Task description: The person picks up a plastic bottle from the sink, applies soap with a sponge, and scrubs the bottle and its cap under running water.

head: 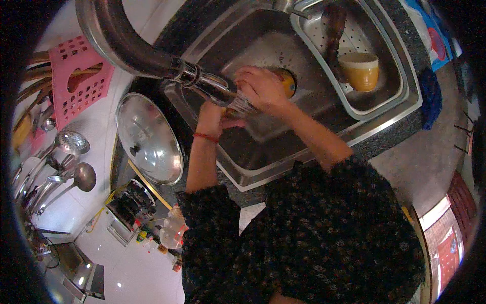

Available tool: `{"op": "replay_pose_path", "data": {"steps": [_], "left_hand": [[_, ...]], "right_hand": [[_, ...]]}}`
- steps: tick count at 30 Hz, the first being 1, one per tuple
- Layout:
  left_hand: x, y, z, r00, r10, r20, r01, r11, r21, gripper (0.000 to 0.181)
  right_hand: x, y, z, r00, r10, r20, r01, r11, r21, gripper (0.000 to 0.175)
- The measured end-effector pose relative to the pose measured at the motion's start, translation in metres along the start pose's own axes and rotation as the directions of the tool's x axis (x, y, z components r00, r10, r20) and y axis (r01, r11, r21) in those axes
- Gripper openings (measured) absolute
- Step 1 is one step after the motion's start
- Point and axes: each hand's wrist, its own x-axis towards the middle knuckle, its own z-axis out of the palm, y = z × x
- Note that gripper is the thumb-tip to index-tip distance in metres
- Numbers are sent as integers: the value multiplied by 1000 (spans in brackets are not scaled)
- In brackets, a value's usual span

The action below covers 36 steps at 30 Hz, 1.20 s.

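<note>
Water runs from the metal faucet (224, 93) over both hands, inside the stainless steel sink (262, 138). My left hand (211, 116), with a red band at the wrist, is under the spout near the sink's left side; its fingers are mostly hidden by faucet and water. Just below the stream shows something pinkish, too blurred to name. My right hand (264, 89) is curled beside the stream, its palm side hidden. Right behind it a yellow rounded object (289, 83) with a dark rim shows in part; whether the hand touches it cannot be told.
A perforated drainer basket (353, 108) at the upper right holds a yellow and white cup (360, 72) and a dark brown item. Left of the sink stands a metal pot lid (150, 138). Further left are a pink perforated holder (81, 81) and hanging ladles (84, 177).
</note>
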Motion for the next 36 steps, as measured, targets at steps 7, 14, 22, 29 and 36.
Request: {"op": "replay_pose_path", "data": {"steps": [7, 14, 22, 29, 36], "left_hand": [[6, -16, -28, 989, -145, -6, 141, 969, -201, 32], [-1, -37, -26, 995, -93, -20, 81, 940, -333, 37], [-7, -36, -30, 995, -93, -19, 81, 932, -354, 40], [-3, -34, -23, 978, -198, -72, 135, 852, -506, 40], [-11, -38, 3, 967, 36, -254, -73, 988, -140, 27]], "right_hand": [[-78, -24, 33, 928, 159, -337, -189, 980, -60, 37], [-29, 43, 27, 969, 245, -40, -242, 967, 76, 28], [59, 33, 17, 746, 224, 627, -206, 973, -103, 29], [-70, -5, 33, 936, 132, -326, -118, 991, 63, 32], [-56, -13, 16, 934, 229, -276, -187, 967, 171, 30]]}}
